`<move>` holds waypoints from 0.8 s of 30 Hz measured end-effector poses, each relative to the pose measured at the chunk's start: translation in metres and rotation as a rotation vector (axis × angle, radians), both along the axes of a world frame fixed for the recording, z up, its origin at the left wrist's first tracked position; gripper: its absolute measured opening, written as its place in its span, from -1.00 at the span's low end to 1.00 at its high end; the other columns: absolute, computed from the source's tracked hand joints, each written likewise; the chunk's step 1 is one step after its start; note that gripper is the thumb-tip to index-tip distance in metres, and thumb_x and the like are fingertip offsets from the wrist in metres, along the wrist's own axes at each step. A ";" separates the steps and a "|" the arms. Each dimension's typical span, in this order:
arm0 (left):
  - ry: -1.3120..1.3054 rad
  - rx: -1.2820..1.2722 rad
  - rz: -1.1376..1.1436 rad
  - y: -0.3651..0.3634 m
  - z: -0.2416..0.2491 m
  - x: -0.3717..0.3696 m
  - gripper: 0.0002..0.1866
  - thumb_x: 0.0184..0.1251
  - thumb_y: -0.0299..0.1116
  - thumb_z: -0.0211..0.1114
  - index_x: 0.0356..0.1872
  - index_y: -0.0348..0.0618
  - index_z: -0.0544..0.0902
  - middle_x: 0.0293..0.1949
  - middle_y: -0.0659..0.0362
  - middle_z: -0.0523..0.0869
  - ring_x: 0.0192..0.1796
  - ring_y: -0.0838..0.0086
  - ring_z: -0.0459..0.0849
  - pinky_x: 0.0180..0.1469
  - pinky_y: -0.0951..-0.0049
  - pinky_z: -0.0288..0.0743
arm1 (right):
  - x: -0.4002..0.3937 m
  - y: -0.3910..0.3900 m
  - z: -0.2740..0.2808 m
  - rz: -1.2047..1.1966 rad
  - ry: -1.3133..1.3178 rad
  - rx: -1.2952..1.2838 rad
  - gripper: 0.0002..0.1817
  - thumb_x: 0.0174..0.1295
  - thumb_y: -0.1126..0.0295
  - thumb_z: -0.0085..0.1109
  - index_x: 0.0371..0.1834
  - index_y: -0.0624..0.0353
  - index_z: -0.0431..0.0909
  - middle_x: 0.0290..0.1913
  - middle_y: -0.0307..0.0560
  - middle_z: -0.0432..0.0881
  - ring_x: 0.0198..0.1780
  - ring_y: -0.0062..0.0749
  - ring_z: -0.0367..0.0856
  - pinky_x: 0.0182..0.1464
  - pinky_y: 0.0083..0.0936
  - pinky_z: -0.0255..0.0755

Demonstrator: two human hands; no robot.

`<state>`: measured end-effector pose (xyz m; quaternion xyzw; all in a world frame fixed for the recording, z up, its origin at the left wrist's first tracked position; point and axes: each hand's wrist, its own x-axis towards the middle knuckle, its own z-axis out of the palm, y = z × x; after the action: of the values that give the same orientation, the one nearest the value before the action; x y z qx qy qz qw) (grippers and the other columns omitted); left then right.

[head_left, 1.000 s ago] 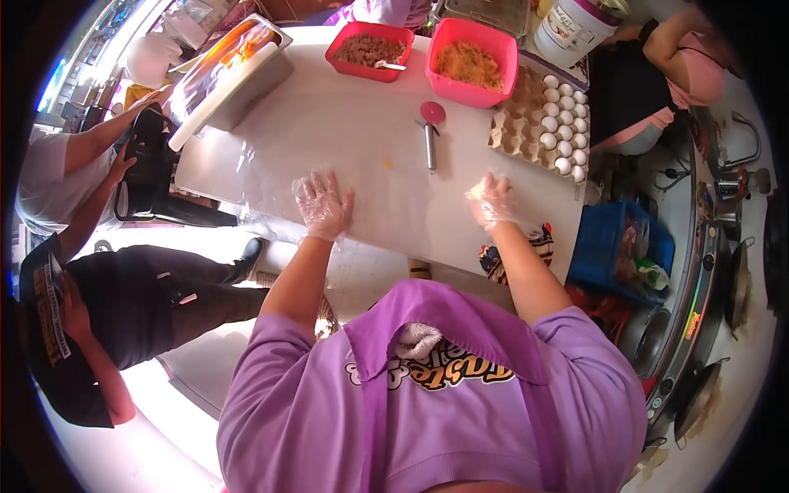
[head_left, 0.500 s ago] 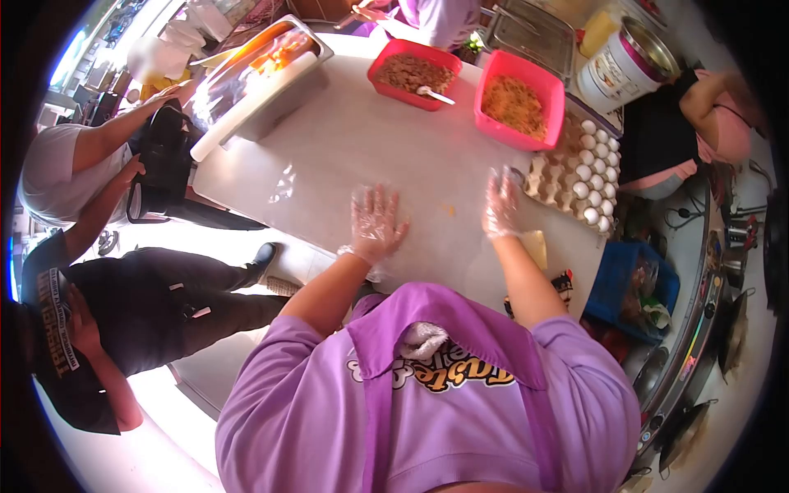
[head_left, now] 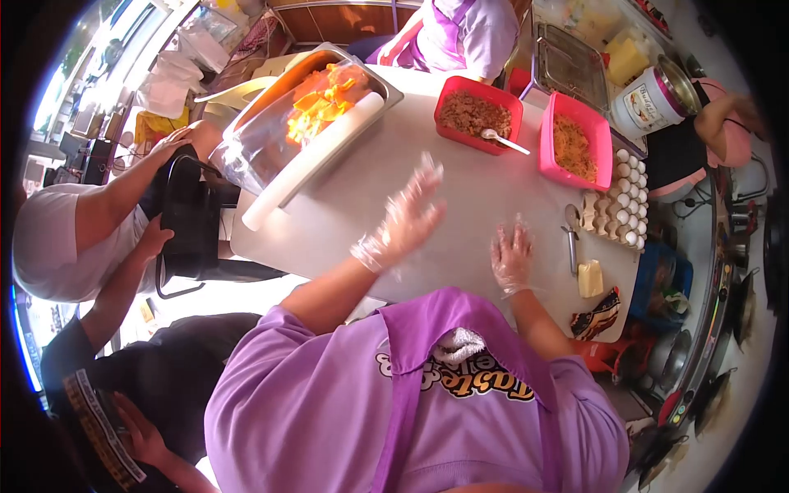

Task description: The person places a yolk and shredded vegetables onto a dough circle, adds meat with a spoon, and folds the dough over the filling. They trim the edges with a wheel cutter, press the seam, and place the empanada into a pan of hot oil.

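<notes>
My left hand (head_left: 408, 215), in a clear plastic glove, is raised over the white tabletop (head_left: 345, 234) with its fingers apart and slightly blurred. It holds nothing. Flat near the table's front edge rests my gloved right hand (head_left: 514, 256), fingers spread, also with nothing in it. To its right lie a metal scoop-like tool (head_left: 573, 246), a pale yellow block (head_left: 589, 279) and a dark printed packet (head_left: 597, 315). Beyond my hands stand a red tub (head_left: 467, 142) of brown minced filling with a white spoon in it and a pink tub (head_left: 548, 156) of orange-brown shreds.
An egg tray (head_left: 598, 212) with white eggs sits at the right edge. At the left are a metal pan (head_left: 388, 89) with orange food and a long white roll (head_left: 308, 164). A white bucket (head_left: 649, 103) stands far right. Several people surround the table.
My left hand has lifted off the tabletop and moved up and right. My right hand has drawn back toward me. The view has swung left, uncovering the scoop-like tool and packet.
</notes>
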<state>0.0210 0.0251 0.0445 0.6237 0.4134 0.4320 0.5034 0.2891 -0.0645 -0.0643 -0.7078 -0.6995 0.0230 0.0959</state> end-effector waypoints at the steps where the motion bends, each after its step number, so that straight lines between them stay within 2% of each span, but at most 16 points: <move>1: 0.172 0.104 0.072 0.026 0.025 -0.024 -0.24 0.24 -0.25 0.31 0.41 -0.24 0.16 0.31 -0.14 0.42 0.35 0.06 0.41 0.32 0.26 0.32 | 0.000 -0.001 0.000 0.014 -0.008 0.030 -0.44 0.27 0.13 0.11 0.36 -0.14 0.35 0.41 0.18 0.20 0.42 0.15 0.16 0.39 0.15 0.03; 2: 0.342 0.213 0.146 0.054 0.046 -0.047 -0.25 0.23 -0.27 0.32 0.40 -0.24 0.18 0.29 -0.12 0.44 0.33 0.05 0.42 0.32 0.22 0.31 | 0.000 0.000 -0.001 0.007 -0.012 0.030 -0.44 0.27 0.13 0.11 0.36 -0.14 0.35 0.41 0.18 0.20 0.42 0.15 0.16 0.39 0.15 0.03; 4: 0.530 0.366 0.315 0.109 0.071 -0.086 -0.17 0.16 -0.15 0.37 0.41 -0.20 0.19 0.34 -0.09 0.38 0.36 -0.01 0.36 0.34 0.08 0.27 | 0.001 0.001 -0.003 0.023 -0.016 0.072 -0.44 0.24 0.12 0.13 0.36 -0.20 0.36 0.46 0.11 0.14 0.44 0.15 0.13 0.35 0.19 0.06; 6: 1.053 0.467 0.533 0.155 0.062 -0.121 -0.01 0.02 0.09 0.42 0.42 -0.18 0.18 0.41 -0.06 0.27 0.42 -0.07 0.23 0.36 -0.03 0.20 | 0.001 0.000 -0.008 0.005 -0.041 0.046 -0.44 0.24 0.12 0.13 0.35 -0.20 0.37 0.45 0.10 0.15 0.44 0.14 0.14 0.36 0.17 0.06; 8: 1.185 0.347 0.467 0.185 0.040 -0.147 0.14 -0.13 0.31 0.41 0.44 -0.12 0.16 0.43 -0.05 0.21 0.44 -0.11 0.16 0.34 -0.07 0.20 | 0.000 -0.001 -0.009 -0.013 -0.062 0.018 -0.45 0.24 0.12 0.12 0.34 -0.20 0.37 0.45 0.09 0.16 0.44 0.13 0.14 0.36 0.16 0.05; 9: 1.319 0.398 0.442 0.193 0.031 -0.148 0.12 -0.16 0.36 0.39 0.43 -0.03 0.22 0.33 -0.03 0.39 0.36 -0.02 0.34 0.29 0.04 0.31 | -0.001 -0.001 -0.009 -0.008 -0.050 0.028 -0.46 0.24 0.12 0.12 0.33 -0.19 0.38 0.45 0.09 0.17 0.43 0.12 0.15 0.37 0.15 0.04; 10: 1.313 0.406 0.437 0.202 0.025 -0.152 0.12 -0.16 0.36 0.39 0.43 -0.03 0.22 0.33 -0.03 0.39 0.36 -0.02 0.34 0.29 0.04 0.31 | -0.001 0.000 -0.008 -0.004 -0.040 0.040 -0.47 0.24 0.13 0.11 0.32 -0.19 0.39 0.45 0.10 0.17 0.43 0.12 0.15 0.37 0.13 0.03; 12: 0.970 0.010 0.146 0.208 0.034 -0.154 0.07 -0.18 0.39 0.38 0.39 0.04 0.31 0.20 -0.03 0.53 0.20 0.06 0.54 0.17 0.19 0.43 | 0.001 -0.001 -0.013 -0.031 -0.032 0.017 -0.47 0.24 0.14 0.10 0.32 -0.19 0.39 0.45 0.09 0.17 0.44 0.12 0.14 0.37 0.13 0.03; 13: 1.000 0.057 0.184 0.207 0.035 -0.153 -0.09 -0.11 0.36 0.36 0.25 0.01 0.49 0.00 -0.05 0.67 0.03 0.13 0.66 0.07 0.29 0.51 | 0.001 -0.003 -0.016 -0.048 -0.021 -0.010 -0.47 0.24 0.14 0.10 0.32 -0.19 0.38 0.45 0.09 0.17 0.44 0.12 0.14 0.38 0.13 0.02; 14: 0.998 0.057 0.178 0.208 0.033 -0.152 -0.09 -0.11 0.36 0.36 0.25 0.01 0.49 0.00 -0.05 0.67 0.03 0.13 0.66 0.07 0.29 0.51 | -0.001 -0.003 -0.013 -0.053 -0.023 -0.012 -0.47 0.24 0.14 0.10 0.32 -0.19 0.38 0.45 0.09 0.17 0.44 0.12 0.14 0.38 0.13 0.02; 19: 1.233 0.617 0.262 0.213 0.016 -0.146 -0.63 0.28 -0.13 0.25 -0.01 -0.14 0.64 -0.38 0.04 0.71 -0.21 0.28 0.70 -0.21 0.23 0.56 | -0.003 0.001 -0.005 -0.012 -0.051 0.018 -0.44 0.23 0.15 0.08 0.36 -0.19 0.34 0.45 0.09 0.16 0.44 0.09 0.13 0.38 0.11 0.01; 20: 1.232 0.616 0.262 0.219 0.007 -0.145 -0.63 0.28 -0.13 0.25 -0.01 -0.14 0.64 -0.38 0.04 0.71 -0.21 0.28 0.70 -0.21 0.23 0.56 | -0.004 0.001 -0.004 -0.012 -0.052 0.017 -0.44 0.23 0.15 0.08 0.36 -0.19 0.34 0.45 0.09 0.16 0.44 0.09 0.13 0.38 0.11 0.01; 22: 1.660 0.601 0.174 0.236 -0.013 -0.144 -0.84 0.21 -0.32 0.27 -0.36 -0.18 0.72 -0.42 0.01 0.70 -0.23 0.31 0.69 -0.25 0.25 0.55 | -0.005 0.000 -0.004 -0.036 -0.049 -0.006 -0.44 0.20 0.15 0.13 0.33 -0.16 0.38 0.44 0.09 0.17 0.45 0.04 0.12 0.38 0.10 -0.01; 23: 1.659 0.600 0.173 0.241 -0.017 -0.150 -0.84 0.21 -0.32 0.27 -0.36 -0.18 0.72 -0.42 0.01 0.70 -0.23 0.31 0.69 -0.25 0.25 0.55 | -0.004 0.000 -0.003 -0.036 -0.050 -0.007 -0.44 0.20 0.15 0.13 0.33 -0.16 0.38 0.44 0.09 0.17 0.45 0.04 0.12 0.38 0.10 -0.01; 24: 1.677 0.728 0.057 0.245 -0.018 -0.160 -0.86 0.19 -0.31 0.28 -0.34 -0.11 0.74 -0.40 0.06 0.70 -0.24 0.34 0.69 -0.28 0.28 0.56 | -0.001 0.002 -0.002 -0.017 -0.007 0.000 -0.44 0.19 0.18 0.16 0.31 -0.09 0.41 0.42 0.10 0.21 0.42 0.04 0.17 0.37 0.06 0.06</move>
<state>-0.1393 0.2701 0.0260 0.8428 0.4973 -0.0468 -0.2006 0.2878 -0.0623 -0.0662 -0.7139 -0.6937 0.0199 0.0936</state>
